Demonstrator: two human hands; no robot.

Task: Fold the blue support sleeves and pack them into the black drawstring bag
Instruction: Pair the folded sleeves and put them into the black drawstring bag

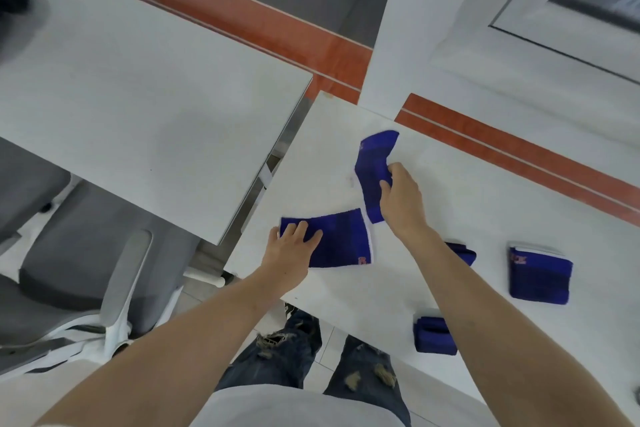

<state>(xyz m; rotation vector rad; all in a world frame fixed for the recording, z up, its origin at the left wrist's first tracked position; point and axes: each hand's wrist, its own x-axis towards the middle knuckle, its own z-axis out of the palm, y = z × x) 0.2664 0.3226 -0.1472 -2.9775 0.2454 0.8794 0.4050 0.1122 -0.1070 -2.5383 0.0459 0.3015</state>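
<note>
Two blue sleeves flat on the tabletop

Left hand presses the near sleeve with straight fingers; right hand grips the far sleeve. Soft, light, limp cloth: best taken by an edge.

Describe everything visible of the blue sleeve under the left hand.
The blue sleeve lies flat and unfolded on the white table, near its left edge. It looks like stretchy knit fabric, deep blue with darker bands, a white edge along its right end and a small reddish mark at the lower right corner. The left hand rests on its left end, fingers spread. Its upper right corner nearly meets another sleeve.
</note>
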